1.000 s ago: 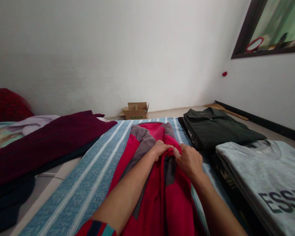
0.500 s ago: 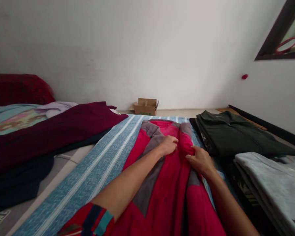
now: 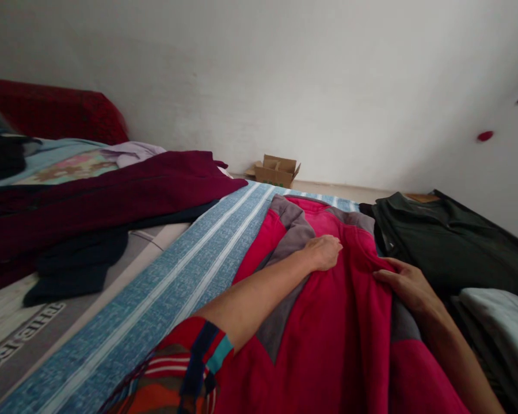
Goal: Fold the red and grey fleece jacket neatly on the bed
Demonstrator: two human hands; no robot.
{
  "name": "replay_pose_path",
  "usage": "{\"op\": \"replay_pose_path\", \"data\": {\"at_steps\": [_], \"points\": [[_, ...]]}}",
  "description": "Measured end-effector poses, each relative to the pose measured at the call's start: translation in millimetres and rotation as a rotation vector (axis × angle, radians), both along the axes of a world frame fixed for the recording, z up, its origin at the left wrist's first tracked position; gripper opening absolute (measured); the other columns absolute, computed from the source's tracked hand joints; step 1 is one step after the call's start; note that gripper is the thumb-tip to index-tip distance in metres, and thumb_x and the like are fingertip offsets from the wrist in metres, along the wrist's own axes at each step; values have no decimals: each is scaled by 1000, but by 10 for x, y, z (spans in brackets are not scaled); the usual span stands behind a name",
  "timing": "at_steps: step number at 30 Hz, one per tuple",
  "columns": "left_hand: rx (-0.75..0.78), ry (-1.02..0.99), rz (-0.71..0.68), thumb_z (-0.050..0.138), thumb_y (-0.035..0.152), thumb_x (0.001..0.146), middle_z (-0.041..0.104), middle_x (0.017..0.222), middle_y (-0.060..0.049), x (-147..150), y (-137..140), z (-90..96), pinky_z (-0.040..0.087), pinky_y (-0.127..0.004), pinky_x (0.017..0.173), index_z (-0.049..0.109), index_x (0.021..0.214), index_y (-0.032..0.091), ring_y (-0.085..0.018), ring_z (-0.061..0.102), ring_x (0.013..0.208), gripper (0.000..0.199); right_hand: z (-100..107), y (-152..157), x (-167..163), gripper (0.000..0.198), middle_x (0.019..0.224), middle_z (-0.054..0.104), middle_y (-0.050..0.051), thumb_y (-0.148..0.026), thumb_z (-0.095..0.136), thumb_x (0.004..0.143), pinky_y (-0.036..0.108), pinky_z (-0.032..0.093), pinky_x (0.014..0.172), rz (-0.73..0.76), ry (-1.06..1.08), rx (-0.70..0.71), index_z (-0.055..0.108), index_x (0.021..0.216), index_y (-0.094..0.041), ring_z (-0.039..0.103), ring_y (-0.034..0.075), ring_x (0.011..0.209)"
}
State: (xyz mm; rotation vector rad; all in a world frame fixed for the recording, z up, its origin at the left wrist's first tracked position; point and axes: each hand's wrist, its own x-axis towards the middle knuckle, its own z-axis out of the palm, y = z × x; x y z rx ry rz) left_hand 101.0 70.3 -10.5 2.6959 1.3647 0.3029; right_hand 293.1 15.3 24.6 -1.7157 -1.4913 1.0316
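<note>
A pink-red jacket with grey panels (image 3: 323,339) lies spread on the striped blue cloth, its collar at the far end. My left hand (image 3: 323,253) is closed on the jacket's front, below the collar; its fingertips are partly hidden. To its right, my right hand (image 3: 408,284) pinches the jacket's right front, thumb against fingers. The fabric between my two hands is drawn fairly flat, and a fold runs down beneath my right hand. A grey-panelled sleeve (image 3: 406,322) lies under my right wrist.
Folded dark green clothes (image 3: 453,247) lie to the right, with a light grey folded pile (image 3: 501,322) nearer. Maroon trousers (image 3: 125,201) and a navy garment (image 3: 82,264) lie on the left. An open cardboard box (image 3: 276,171) stands by the wall beyond the blue cloth (image 3: 164,310).
My right hand has moved right with the jacket's front edge, away from my left hand, widening the pink fabric between them. The whole view has shifted leftward and tilted.
</note>
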Motion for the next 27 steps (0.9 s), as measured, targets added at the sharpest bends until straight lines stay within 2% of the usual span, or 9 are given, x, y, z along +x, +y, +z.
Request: {"op": "replay_pose_path", "data": {"at_steps": [2, 6, 10, 14, 20, 24, 27], "points": [[27, 17, -20, 41, 19, 85, 63, 108, -10, 67, 26, -36, 46, -32, 90, 62, 97, 15, -21, 57, 104, 25, 29, -19, 4, 41, 80, 71, 4, -28, 60, 55, 26, 48, 64, -33, -4, 0, 69, 93, -15, 64, 21, 74], [26, 39, 30, 37, 24, 88, 60, 111, -9, 168, 92, -114, 48, -34, 85, 58, 104, 16, -22, 57, 103, 28, 64, -40, 8, 40, 78, 71, 4, -27, 60, 56, 27, 49, 62, -70, -1, 1, 70, 93, -15, 64, 21, 72], [5, 43, 35, 35, 28, 88, 59, 111, -8, 236, 145, -150, 47, -36, 85, 58, 103, 17, -22, 55, 104, 29, 23, -4, 39, 42, 80, 71, 4, -28, 61, 55, 27, 48, 65, -42, 20, 8, 69, 95, -15, 64, 22, 75], [-50, 48, 75, 36, 31, 88, 57, 115, -8, 307, 176, -111, 44, -39, 89, 56, 105, 18, -24, 52, 109, 30, -42, 33, 48, 43, 81, 70, 3, -29, 60, 56, 27, 47, 65, 0, 19, 20, 68, 96, -14, 64, 21, 74], [-134, 52, 143, 39, 39, 84, 46, 132, -13, 360, 303, -38, 34, -43, 101, 48, 118, 15, -25, 42, 121, 43, -26, 17, -42, 41, 76, 68, 3, -30, 57, 58, 26, 46, 61, 26, -16, 57, 67, 94, -13, 62, 20, 69], [-154, 62, 137, 40, 40, 83, 48, 131, -12, 346, 444, -28, 28, -47, 104, 48, 117, 18, -24, 40, 123, 42, 2, 8, -93, 41, 78, 68, 3, -29, 57, 59, 26, 45, 62, 36, -55, 93, 67, 95, -11, 60, 20, 72], [-140, 72, 110, 38, 42, 84, 46, 134, -11, 320, 529, -38, 18, -56, 107, 46, 119, 18, -26, 31, 131, 42, 4, 11, -109, 37, 74, 66, 2, -28, 56, 59, 25, 44, 60, 45, -74, 107, 67, 91, -12, 59, 19, 69]]}}
